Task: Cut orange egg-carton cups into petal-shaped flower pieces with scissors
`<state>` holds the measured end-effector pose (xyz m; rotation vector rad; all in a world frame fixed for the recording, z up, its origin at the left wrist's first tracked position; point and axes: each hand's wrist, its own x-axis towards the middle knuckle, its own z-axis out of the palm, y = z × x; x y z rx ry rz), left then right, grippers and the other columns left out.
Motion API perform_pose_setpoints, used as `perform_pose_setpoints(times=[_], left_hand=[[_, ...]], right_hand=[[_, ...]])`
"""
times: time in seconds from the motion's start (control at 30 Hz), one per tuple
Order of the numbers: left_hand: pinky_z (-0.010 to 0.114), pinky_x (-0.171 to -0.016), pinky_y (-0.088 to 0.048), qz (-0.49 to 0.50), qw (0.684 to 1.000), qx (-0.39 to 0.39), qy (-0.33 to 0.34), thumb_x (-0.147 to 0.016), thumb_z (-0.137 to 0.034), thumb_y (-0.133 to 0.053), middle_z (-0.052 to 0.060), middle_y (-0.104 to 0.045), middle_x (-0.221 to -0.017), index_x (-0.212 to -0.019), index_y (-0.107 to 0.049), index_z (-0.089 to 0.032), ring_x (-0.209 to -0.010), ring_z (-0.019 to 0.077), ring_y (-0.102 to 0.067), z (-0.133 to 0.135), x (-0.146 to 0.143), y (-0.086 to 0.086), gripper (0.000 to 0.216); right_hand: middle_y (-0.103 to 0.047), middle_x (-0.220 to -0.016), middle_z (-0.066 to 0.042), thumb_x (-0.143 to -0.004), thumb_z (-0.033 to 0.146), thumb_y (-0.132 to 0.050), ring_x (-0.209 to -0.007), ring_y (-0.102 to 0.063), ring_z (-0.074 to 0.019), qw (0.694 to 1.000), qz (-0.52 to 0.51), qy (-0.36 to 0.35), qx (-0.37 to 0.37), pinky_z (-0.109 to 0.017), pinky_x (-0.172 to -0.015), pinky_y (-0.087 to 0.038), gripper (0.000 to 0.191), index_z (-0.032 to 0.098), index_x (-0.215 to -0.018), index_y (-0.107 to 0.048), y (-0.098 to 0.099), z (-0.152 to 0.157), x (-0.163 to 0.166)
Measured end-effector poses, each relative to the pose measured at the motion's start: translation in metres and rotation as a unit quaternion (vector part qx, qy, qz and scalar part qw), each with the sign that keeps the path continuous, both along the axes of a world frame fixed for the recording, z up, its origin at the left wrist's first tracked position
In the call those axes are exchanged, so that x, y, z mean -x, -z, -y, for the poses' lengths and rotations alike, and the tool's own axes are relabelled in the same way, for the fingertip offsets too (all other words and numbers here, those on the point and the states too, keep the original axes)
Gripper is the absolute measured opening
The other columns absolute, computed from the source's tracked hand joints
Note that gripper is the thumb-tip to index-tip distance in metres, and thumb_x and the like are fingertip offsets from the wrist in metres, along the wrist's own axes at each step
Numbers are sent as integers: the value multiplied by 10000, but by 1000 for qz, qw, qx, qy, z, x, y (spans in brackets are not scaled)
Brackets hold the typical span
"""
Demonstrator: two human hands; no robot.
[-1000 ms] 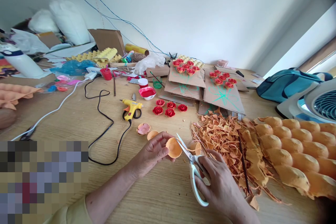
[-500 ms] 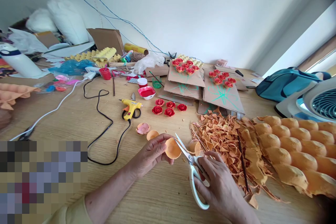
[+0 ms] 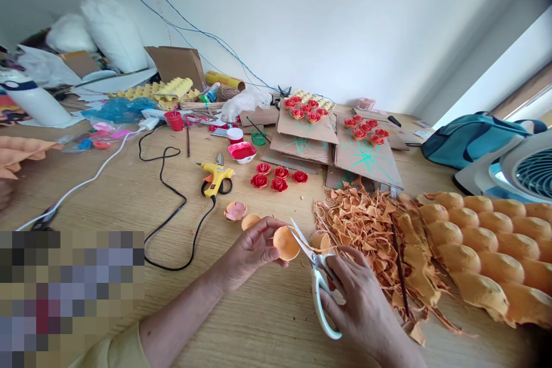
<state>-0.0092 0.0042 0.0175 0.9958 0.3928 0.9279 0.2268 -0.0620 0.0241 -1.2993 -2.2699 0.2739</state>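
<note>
My left hand (image 3: 254,250) pinches a small orange egg-carton cup (image 3: 285,244) by its edge, its hollow facing me. In my right hand (image 3: 357,293) is a pair of scissors (image 3: 319,287) with pale handles, its blades slightly parted at the cup's right rim. Just behind the blades lies another orange cup (image 3: 321,241). Beyond my left hand sit a plain cup (image 3: 250,222) and a pinkish petal-shaped cup (image 3: 235,211). Several red paper roses (image 3: 279,184) stand farther back.
A yellow glue gun (image 3: 215,177) with a black cord lies left of the roses. Orange scraps (image 3: 357,224) are heaped at the right, beside a large orange egg tray (image 3: 487,241). A dish of red paint (image 3: 242,152) and cardboard sheets with roses (image 3: 366,152) stand behind.
My left thumb has shifted along the cup, and the cup has turned slightly. The scissors stay at its rim, their blades a little differently angled. The view has moved slightly.
</note>
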Motion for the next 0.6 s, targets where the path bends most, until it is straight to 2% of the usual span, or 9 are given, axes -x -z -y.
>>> perform_pose_setpoints(times=[0.27, 0.37, 0.53, 0.6], left_hand=[[282, -703, -534, -1, 999, 27, 20, -791, -303, -765, 55, -631, -996, -1107, -638, -195, -828, 149, -585, 1, 0, 2, 357], [286, -712, -530, -4, 999, 28, 21, -818, -320, -737, 42, -632, -972, -1132, -639, -214, -788, 139, -605, 1, 2, 2, 345], [324, -799, -539, -6, 999, 44, 7, -832, -348, -720, 42, -615, -1033, -1151, -657, -234, -888, 160, -605, 1, 4, 1, 345], [313, -779, -538, -6, 999, 41, 6, -846, -356, -701, 43, -608, -1008, -1138, -667, -221, -869, 157, -599, 1, 5, -1, 323]], right_hand=[[-465, -682, 62, -905, 306, -593, -605, -477, -126, 1000, -2, 1, -10, -427, -937, -387, 259, 227, -778, -381, -3, 1, 0], [-457, -665, 62, -915, 291, -579, -594, -466, -127, 1000, -10, -1, -13, -397, -889, -409, 268, 230, -764, -366, -5, 2, 1], [-463, -648, 65, -922, 236, -559, -570, -453, -123, 1000, -15, -16, -12, -363, -843, -422, 243, 233, -764, -374, -5, 3, 2], [-461, -649, 66, -930, 231, -553, -570, -451, -120, 1000, -18, -20, -12, -340, -810, -424, 247, 232, -762, -372, -5, 3, 1]])
